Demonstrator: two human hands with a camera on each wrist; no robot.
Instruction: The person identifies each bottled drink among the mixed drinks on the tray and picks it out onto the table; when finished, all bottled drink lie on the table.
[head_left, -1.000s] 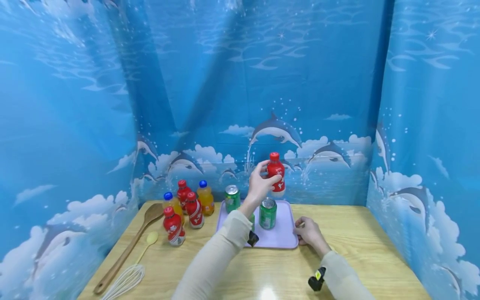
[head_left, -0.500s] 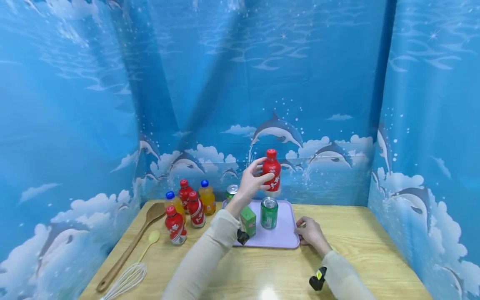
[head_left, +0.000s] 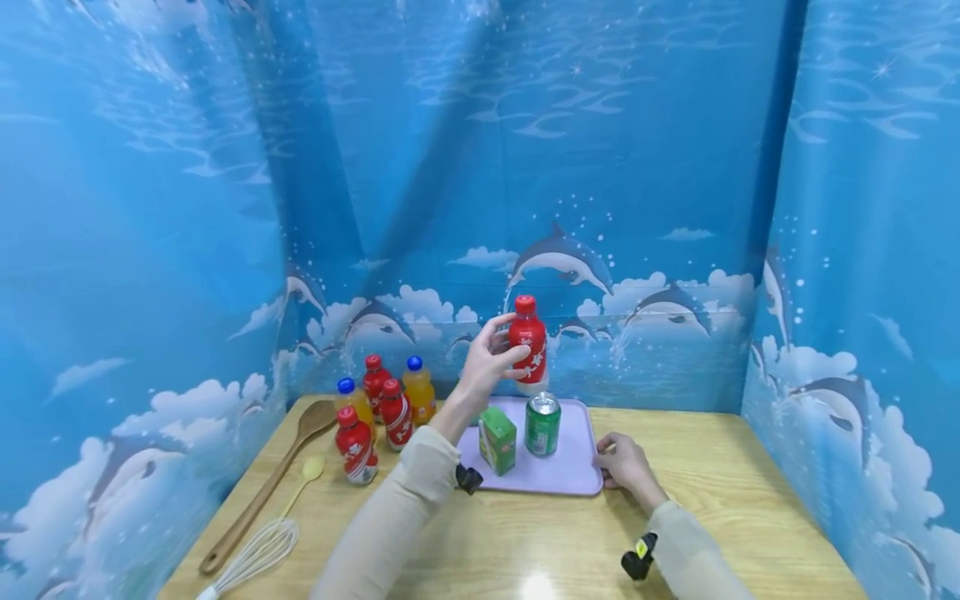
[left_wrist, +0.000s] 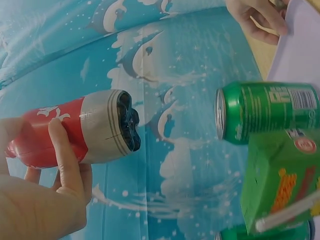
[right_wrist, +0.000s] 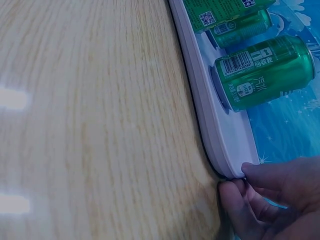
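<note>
My left hand (head_left: 483, 367) grips a red bottle (head_left: 529, 337) with a red cap and holds it upright in the air above the back of the lilac tray (head_left: 573, 467). The left wrist view shows the bottle's pale lower part and dark base (left_wrist: 129, 122), clear of everything below. A green drink can (head_left: 542, 427) and a green juice carton (head_left: 498, 442) stand on the tray. Another green can (right_wrist: 242, 29) is hidden behind my left arm in the head view. My right hand (head_left: 628, 468) pinches the tray's right edge, thumb on the rim and fingers underneath.
Left of the tray stand several red bottles (head_left: 357, 448) and orange juice bottles with blue caps (head_left: 419, 392). A wooden spoon (head_left: 262, 492), a small yellow spoon (head_left: 303, 479) and a whisk (head_left: 262, 550) lie at the table's left. A blue dolphin curtain (head_left: 637, 208) surrounds the table.
My left hand has carried the red bottle leftward and slightly up, away from above the front can. The carton has come into sight as the forearm moved left. My right hand keeps its place.
</note>
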